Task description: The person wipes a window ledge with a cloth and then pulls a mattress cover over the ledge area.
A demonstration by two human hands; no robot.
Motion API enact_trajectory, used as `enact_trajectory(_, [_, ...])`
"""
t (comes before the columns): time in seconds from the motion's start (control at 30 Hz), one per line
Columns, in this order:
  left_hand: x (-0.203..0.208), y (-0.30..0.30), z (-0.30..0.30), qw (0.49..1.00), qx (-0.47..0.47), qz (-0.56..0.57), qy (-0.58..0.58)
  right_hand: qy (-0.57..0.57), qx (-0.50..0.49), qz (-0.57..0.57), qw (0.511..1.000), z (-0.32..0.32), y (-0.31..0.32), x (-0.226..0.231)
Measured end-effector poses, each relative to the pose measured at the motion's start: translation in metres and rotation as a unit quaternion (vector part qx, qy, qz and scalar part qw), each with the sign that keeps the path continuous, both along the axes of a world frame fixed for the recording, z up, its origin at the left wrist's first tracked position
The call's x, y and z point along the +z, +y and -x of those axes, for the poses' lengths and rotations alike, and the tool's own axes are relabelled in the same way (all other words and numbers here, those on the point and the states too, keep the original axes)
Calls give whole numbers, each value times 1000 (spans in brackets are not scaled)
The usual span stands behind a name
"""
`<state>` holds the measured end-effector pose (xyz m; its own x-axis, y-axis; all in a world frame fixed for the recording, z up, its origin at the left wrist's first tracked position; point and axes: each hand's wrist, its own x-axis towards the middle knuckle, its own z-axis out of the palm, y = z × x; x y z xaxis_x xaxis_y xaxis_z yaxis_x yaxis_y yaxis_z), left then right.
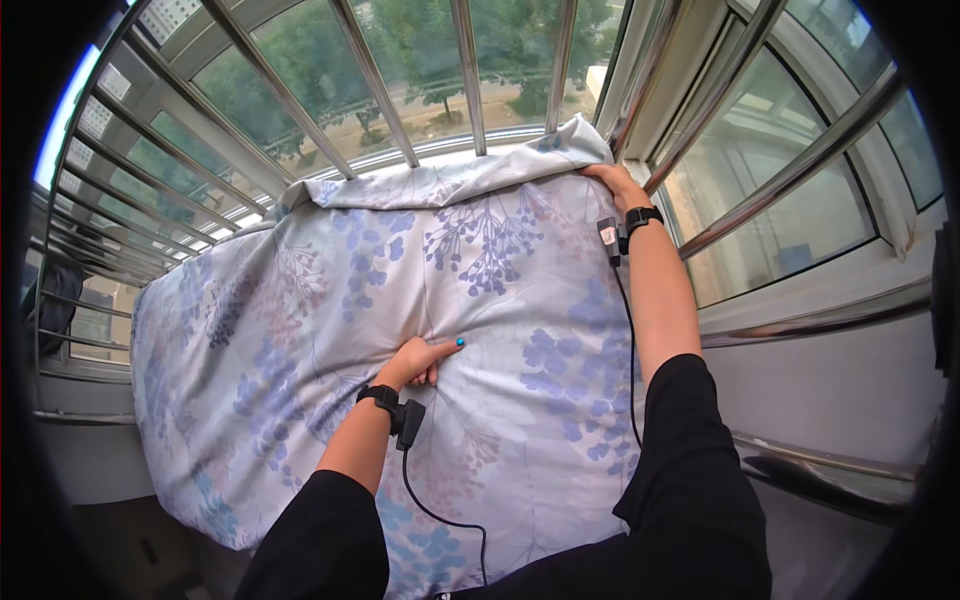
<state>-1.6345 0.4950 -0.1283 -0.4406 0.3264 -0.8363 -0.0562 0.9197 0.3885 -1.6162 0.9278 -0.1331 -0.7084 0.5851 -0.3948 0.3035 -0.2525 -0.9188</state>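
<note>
A big quilt with blue and pink flowers fills the middle of the frame. It hangs over something we cannot see, and its bottom edge is cut off at the lower edge of the frame. The left hand is in the middle, with the fingers curled and pinching a fold of the cloth. The right hand is up at the upper right, gripping the top corner; its fingertips are hidden behind the cloth. Metal window bars stand right behind the quilt. Trees outside look blurry through the glass.
</note>
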Motion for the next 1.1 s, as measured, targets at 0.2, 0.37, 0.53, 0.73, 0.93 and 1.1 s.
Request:
enact_trajectory(0.2, [-3,8,-13,999,10,-49,-2,185,-23,-8,982,-27,-48,84])
enact_trajectory(0.37, [0,-10,-10,999,7,-40,1,259,-1,-414,873,-65,-198,136])
enact_trajectory(0.53, [-1,-16,-14,931,228,-266,-100,194,3,-515,835,-113,-286,147])
enact_trajectory(0.73, [95,-9,-8,615,381,-554,-411,180,59,-544,818,-121,-295,144])
enact_trajectory(0.93, [173,10,44,631,253,-643,-352,133,111,-409,896,-117,-268,161])
enact_trajectory(1.1, [202,77,14,757,63,-624,-184,175,77,-119,974,-119,-261,150])
